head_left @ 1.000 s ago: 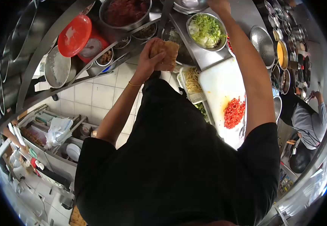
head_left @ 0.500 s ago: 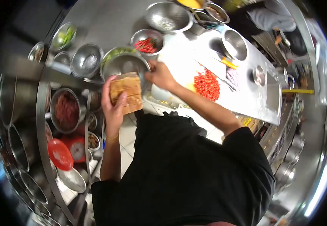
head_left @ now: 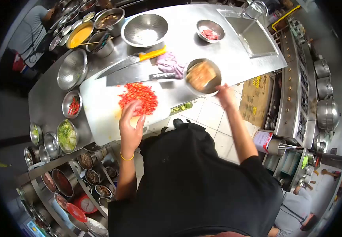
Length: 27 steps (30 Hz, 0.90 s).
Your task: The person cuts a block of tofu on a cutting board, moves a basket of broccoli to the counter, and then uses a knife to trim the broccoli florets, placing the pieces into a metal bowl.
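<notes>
My left hand (head_left: 131,123) lies open and flat on the white cutting board (head_left: 100,118), its fingers touching a pile of chopped red chili (head_left: 139,96). Off the counter's edge, my right hand (head_left: 223,94) grips the rim of a metal bowl (head_left: 214,85). A brown block of food (head_left: 199,75) lies inside this bowl. On the far side of the board lie a cleaver (head_left: 129,75) and a yellow-handled knife (head_left: 147,55), with a purple cloth (head_left: 171,63) beside them.
Steel counter with a large empty bowl (head_left: 145,29), a bowl of meat (head_left: 210,31), a sink (head_left: 252,33), a strainer (head_left: 72,69), whole chilies (head_left: 72,104) and greens (head_left: 66,134). Shelves of containers lower left. Pots (head_left: 325,91) right. Other people at top left (head_left: 33,31) and bottom right (head_left: 297,209).
The view has swung round. The brown block has left my left hand and now lies in the bowl my right hand holds. My left hand has dropped to the board.
</notes>
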Each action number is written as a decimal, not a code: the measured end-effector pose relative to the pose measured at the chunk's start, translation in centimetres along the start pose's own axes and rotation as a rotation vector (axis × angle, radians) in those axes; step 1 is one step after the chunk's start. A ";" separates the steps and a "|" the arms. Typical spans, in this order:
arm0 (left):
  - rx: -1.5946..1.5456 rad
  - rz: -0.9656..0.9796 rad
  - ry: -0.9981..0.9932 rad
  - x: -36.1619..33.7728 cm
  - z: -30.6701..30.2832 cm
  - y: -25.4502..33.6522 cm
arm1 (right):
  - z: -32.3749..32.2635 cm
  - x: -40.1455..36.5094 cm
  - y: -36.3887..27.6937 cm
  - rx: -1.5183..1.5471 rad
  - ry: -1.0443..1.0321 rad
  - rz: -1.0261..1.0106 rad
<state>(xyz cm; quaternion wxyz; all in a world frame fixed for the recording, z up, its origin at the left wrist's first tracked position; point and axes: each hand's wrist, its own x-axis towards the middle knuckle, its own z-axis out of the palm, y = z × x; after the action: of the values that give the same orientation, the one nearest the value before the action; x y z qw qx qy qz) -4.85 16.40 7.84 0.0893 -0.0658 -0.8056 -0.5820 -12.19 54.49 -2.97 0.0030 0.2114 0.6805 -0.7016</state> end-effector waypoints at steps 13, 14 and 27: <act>0.034 -0.689 -0.389 -12.0 9.7 -6.0 | -13.5 11.7 0.7 0.460 0.333 -0.248; 0.063 -0.742 -0.409 -14.2 9.1 -8.2 | -15.5 10.2 5.5 0.444 0.391 -0.242; 0.622 -1.495 -0.804 -30.8 -6.3 -19.3 | 3.5 7.7 56.1 0.389 0.259 0.893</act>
<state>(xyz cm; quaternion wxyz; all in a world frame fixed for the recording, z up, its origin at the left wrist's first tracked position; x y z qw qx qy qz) 21.55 4.29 -14.92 -0.5868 0.3034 -0.7296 -0.1770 -3.90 49.16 -58.87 0.1790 0.5636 0.3751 -0.7139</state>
